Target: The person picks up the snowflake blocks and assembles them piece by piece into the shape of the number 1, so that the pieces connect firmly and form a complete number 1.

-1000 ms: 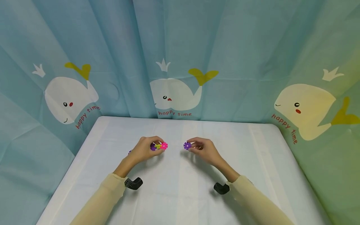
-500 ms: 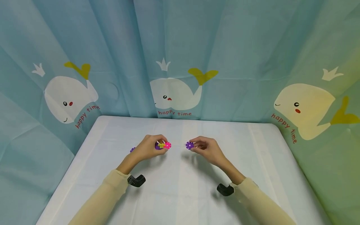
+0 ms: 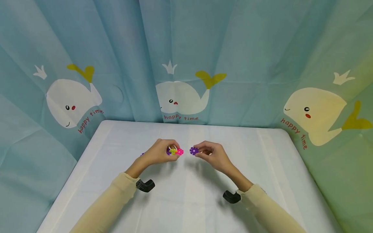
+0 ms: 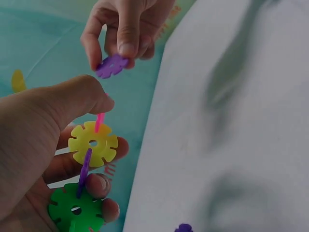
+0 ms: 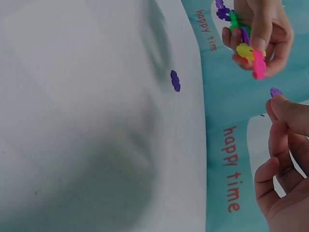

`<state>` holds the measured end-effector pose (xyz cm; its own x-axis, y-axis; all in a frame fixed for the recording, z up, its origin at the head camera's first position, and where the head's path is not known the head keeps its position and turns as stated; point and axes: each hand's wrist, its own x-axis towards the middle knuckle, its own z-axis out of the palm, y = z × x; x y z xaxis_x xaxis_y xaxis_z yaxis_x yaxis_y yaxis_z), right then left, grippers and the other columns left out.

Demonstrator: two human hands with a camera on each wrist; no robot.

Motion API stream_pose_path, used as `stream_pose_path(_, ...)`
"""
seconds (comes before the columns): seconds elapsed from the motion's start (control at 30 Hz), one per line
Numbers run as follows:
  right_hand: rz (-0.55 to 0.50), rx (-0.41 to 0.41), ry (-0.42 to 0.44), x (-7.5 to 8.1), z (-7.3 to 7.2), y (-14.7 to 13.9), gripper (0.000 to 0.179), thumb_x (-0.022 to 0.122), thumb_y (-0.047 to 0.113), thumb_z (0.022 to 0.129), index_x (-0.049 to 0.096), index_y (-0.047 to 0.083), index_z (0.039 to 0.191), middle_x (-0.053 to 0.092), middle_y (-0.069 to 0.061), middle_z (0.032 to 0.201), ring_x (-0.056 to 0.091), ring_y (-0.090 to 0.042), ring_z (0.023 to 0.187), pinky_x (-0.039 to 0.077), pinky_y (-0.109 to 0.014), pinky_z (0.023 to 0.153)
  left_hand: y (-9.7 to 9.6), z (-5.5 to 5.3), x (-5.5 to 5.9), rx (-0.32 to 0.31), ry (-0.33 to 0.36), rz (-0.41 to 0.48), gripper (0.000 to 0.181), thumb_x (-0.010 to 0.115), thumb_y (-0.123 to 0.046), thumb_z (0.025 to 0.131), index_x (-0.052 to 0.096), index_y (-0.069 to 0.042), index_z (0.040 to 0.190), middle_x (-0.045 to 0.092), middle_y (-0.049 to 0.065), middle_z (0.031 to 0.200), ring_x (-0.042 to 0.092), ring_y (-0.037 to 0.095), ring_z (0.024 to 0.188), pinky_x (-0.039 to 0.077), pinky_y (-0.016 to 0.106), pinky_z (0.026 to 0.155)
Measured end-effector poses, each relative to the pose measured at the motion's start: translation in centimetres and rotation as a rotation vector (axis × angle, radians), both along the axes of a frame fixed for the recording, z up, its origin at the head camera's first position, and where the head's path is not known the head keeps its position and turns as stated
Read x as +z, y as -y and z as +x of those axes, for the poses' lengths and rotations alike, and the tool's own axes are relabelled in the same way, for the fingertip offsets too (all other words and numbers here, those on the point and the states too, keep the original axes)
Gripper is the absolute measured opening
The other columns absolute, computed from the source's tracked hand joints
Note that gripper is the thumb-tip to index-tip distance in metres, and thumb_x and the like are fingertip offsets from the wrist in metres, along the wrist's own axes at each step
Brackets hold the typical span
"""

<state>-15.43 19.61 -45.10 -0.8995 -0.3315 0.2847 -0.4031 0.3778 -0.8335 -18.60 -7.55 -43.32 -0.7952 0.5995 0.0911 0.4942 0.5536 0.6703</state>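
Note:
My left hand (image 3: pixel 160 152) grips a chain of interlocking snowflake discs. At its front sits a pink disc (image 3: pixel 179 151), pinched by thumb and fingers, then a yellow disc (image 4: pixel 92 144), a purple one (image 4: pixel 85 166) and a green disc (image 4: pixel 76 210). More purple discs (image 5: pixel 223 13) trail from the chain's rear end. Between thumb and fingertips my right hand (image 3: pixel 212 155) pinches a single purple snowflake disc (image 3: pixel 193 150). This disc faces the pink one across a small gap, and the two do not touch. Both hands are raised above the table.
A loose purple disc (image 5: pixel 175 80) shows against the white table (image 5: pixel 72 72) in the right wrist view. Behind the table hangs a blue curtain (image 3: pixel 247 48) printed with whales. Black wrist cameras (image 3: pixel 145 185) stick out from both sleeves.
My left hand has moved to the right with the chain, narrowing the gap to the purple disc. My right hand has shifted only slightly, still pinching its disc.

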Motion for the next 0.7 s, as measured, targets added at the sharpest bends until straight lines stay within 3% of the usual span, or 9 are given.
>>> stream_pose_path(0.33,0.001,-0.017,-0.062,0.0,0.3,0.8,0.023,0.083,0.009,0.086,0.079,0.012,0.108,0.077,0.000,0.096,0.066,-0.014,0.073,0.057,-0.029,0.067,-1.0,0.2,0.4,-0.005,-0.019,0.026,0.023,0.082,-0.021,0.086,0.074,-0.012,0.105,0.072,-0.003,0.092,0.060,0.011,0.081,0.052,0.026,0.073)
stream_pose_path(0.7,0.002,0.013,-0.100,-0.2,0.6,1.1,0.025,0.082,0.009,0.088,0.078,0.015,0.112,0.077,0.002,0.103,0.064,-0.016,0.073,0.055,-0.029,0.067,-1.1,0.1,0.2,-0.040,-0.002,0.065,0.021,0.083,-0.021,0.087,0.074,-0.012,0.104,0.072,-0.002,0.091,0.064,0.019,0.082,0.052,0.026,0.070)
